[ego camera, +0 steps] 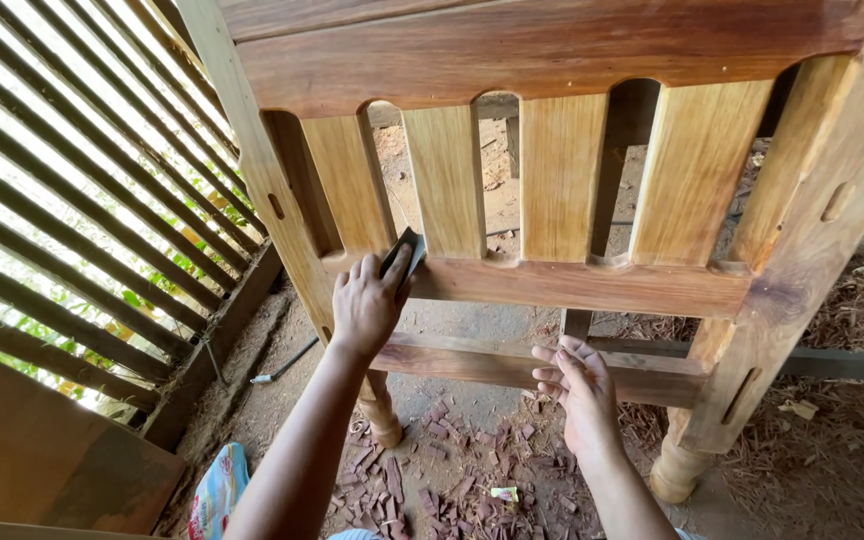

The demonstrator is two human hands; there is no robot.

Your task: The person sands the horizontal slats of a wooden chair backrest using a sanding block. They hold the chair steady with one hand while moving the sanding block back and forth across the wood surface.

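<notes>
I am sanding the wooden bed frame, and I judge it goes best if I keep the sandpaper flat on the rail and stroke along the grain, easing pressure where the slats meet it. The frame stands upright on the dirt floor, filling most of my view: broad golden slats with rounded tops under a darker reddish top board, a thick post on the right, turned feet below. The lower rail runs across just beneath the slats. My left hand presses a folded dark sandpaper against the rail's left end, fingers closed over it. My right hand is open, holding nothing, fingertips near the lower stretcher. Reddish wood chips litter the floor underneath.
</notes>
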